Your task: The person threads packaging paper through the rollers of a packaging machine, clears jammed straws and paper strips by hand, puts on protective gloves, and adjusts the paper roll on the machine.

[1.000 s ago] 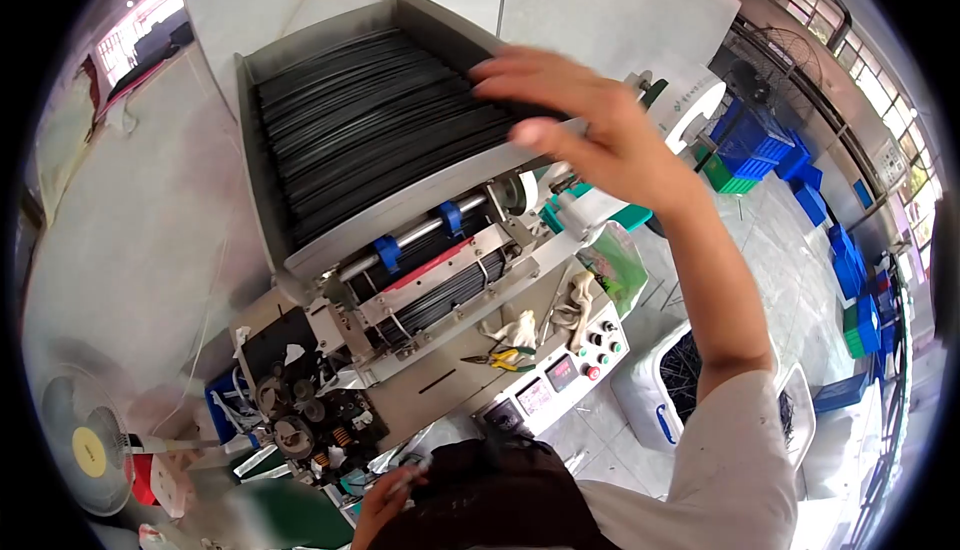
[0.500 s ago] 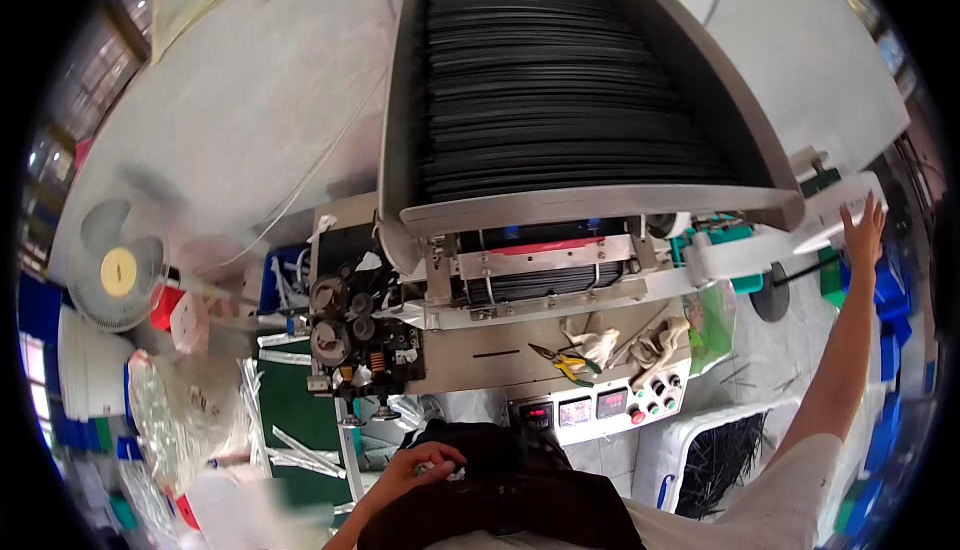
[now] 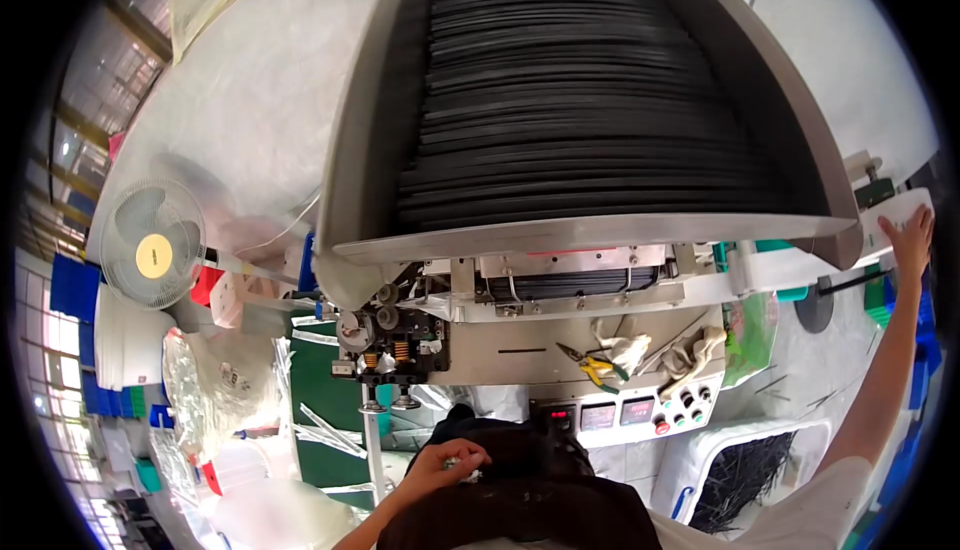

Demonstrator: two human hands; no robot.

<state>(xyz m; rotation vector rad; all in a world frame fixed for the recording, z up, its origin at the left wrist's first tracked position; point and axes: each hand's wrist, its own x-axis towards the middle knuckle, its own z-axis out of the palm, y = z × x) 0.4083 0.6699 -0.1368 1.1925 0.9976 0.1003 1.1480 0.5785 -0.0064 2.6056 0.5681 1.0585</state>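
My left hand is held close to my body over the dark apron, its fingers curled around something small and pale that I cannot make out. Stretched far out to the right, my right hand lies with fingers spread against the white end piece of the machine's long rail. In front of me stands the machine, its big metal hopper filled with thin black strips. Below the hopper, a bundle of black strips sits behind the rail.
Yellow-handled pliers and crumpled gloves lie on the machine's ledge above a control panel. A white bin with black scraps stands at lower right. Rollers, a fan and plastic bags are on the left.
My view has shifted, so the hopper looks larger and the fan sits further right. My right hand stays at the rail's end, its fingers now flatter against it. The left hand remains curled.
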